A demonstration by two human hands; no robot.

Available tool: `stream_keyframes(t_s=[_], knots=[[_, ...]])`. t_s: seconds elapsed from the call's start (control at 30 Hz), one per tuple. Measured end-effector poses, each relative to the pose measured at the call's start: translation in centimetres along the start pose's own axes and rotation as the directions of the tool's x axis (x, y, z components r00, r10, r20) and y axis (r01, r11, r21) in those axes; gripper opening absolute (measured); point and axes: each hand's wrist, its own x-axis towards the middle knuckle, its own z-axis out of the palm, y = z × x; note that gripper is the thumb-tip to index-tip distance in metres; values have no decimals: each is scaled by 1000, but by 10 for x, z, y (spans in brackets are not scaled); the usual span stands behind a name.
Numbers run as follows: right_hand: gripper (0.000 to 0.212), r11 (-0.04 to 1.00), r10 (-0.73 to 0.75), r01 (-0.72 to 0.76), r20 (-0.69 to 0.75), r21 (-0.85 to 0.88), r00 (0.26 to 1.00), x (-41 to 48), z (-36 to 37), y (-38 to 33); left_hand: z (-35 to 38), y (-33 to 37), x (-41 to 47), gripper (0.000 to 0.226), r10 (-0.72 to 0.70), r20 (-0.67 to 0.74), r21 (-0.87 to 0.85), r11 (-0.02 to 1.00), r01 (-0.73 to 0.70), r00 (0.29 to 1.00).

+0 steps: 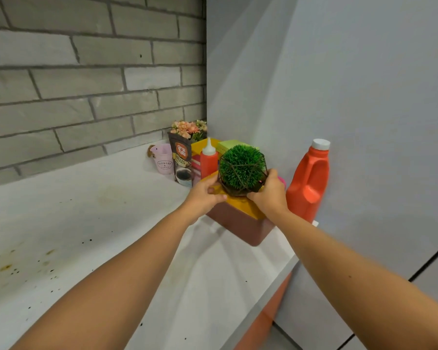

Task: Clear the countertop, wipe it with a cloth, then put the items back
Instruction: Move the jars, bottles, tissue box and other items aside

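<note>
A round green artificial plant [240, 166] in a dark wire frame sits on the yellow lid [240, 204] of a brown box [240, 227] at the far right of the white countertop [91, 223]. My left hand [204, 197] curls its fingers at the frame's lower left, against the lid. My right hand [269, 194] grips the frame's right side. Brown stains and dark specks [7, 267] mark the counter at the near left.
Behind the plant stand a red squeeze bottle [209, 159], a yellow bin [200, 145], a green pack [229, 145], a coffee pouch [181, 160], a pink cup [163, 161] and pink flowers [189, 128]. An orange jug [310, 178] stands against the right wall. Grey brick wall behind.
</note>
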Motion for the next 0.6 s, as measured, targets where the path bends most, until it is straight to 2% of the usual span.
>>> stream_keyframes(t_s=[0.4, 0.5, 0.6], knots=[[63, 999, 6, -1, 105, -46, 994, 8, -5, 12, 9, -14, 6, 70, -32, -24, 43, 999, 33, 999], [78, 997, -2, 12, 133, -73, 991, 8, -9, 8, 9, -13, 8, 71, -39, -15, 39, 998, 39, 999], [107, 986, 1, 34, 211, -163, 977, 8, -19, -3, 5, -12, 9, 74, -47, -34, 32, 998, 49, 998]])
